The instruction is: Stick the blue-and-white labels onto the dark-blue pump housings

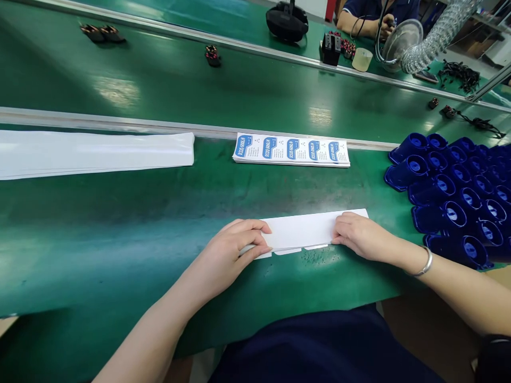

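A white paper strip lies before me on the green bench, its blank side up. Small white tabs show along its near edge. My left hand grips the strip's left end, thumb below and fingers above. At the right end, my right hand pinches the strip with bent fingers. Beyond it, a stack of label sheets with blue printing lies against the metal rail. To the far left is a long stack of white sheets.
Dark blue plastic cups lie in rows at the right. Past the metal rail, small components sit on a green conveyor surface. Across it, a co-worker's hand is near a silver duct.
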Motion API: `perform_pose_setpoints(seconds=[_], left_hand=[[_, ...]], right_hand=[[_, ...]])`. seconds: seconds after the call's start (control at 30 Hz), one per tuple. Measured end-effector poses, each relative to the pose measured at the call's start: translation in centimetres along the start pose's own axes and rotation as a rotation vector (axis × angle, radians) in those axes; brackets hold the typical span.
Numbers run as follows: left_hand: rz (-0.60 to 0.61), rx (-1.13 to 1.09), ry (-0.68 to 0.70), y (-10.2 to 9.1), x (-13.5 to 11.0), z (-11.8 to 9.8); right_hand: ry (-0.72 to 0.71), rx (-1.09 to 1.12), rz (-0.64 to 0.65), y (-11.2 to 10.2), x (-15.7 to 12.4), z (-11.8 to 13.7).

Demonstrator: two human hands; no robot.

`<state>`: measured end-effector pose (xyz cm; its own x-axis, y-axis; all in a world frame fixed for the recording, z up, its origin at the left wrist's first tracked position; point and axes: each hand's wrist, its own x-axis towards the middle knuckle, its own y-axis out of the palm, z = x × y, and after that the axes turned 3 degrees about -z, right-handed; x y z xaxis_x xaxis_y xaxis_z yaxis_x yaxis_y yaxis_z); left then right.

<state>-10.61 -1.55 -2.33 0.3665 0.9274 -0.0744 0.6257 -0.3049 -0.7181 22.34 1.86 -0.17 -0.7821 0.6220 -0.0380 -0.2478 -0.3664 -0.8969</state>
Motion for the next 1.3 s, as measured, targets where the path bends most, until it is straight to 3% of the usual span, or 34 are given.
perform_pose_setpoints(seconds=[0.23,0.5,0.63,0.93,1.13,1.3], left_hand=[[-0.039,0.012,-0.014,-0.1,0.4,-0.5],[-0.081,0.049,-0.068,-1.3,-0.3,1.2],[-0.05,0.065,-0.118,-1.8,-0.3,1.7],[-0.026,0.075,-0.18,-2.2,0.1,1.0],[-0.017,0.053,-0.218,-2.5,0.2,0.2],[-0.03,0.055,-0.2,-2.6,0.4,0.3]], right_hand=[[0.068,-0.092,-0.013,0.2,1.0,0.1],[-0.05,-0.092,-0.037,-0.4,-1.5,-0.5],[-0.049,-0.072,-0.041,-0.6,-1.4,-1.0],[0.065,-0.048,0.001,-1.2,0.5,-1.5],[0.006,0.097,0.019,-2.0,-0.9,-2.1],[-0.02,0.006,0.032,-2.2,-1.4,-2.3]])
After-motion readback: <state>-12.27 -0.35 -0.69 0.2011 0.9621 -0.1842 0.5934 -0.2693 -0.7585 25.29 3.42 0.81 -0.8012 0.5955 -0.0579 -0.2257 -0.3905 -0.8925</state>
